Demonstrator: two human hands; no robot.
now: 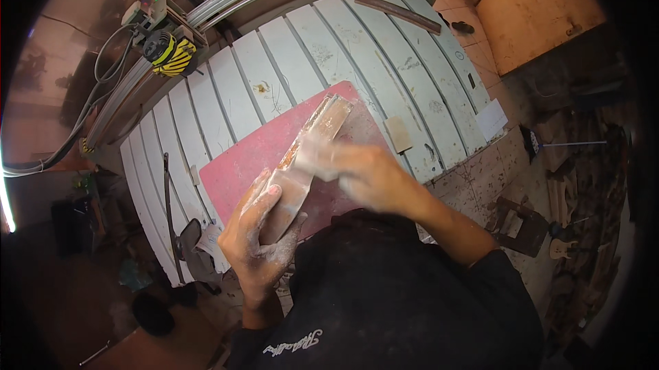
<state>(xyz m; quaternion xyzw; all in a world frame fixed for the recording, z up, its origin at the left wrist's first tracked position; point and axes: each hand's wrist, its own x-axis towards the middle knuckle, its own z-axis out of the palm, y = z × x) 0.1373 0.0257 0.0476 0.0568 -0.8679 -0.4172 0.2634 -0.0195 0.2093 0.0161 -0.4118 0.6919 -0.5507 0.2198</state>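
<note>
Above the pink board (237, 154) on the slatted white bench (287, 54), the dusty wooden piece (292, 191) is held at a slant, the left hand's (252, 246) grip closed around its near end. The right hand (360, 171) blurs at its middle, and I cannot tell how far that grip is closed or on what. This looks like a rubbing stroke, and the next calls for firm left-hand support and even pressure.
</note>
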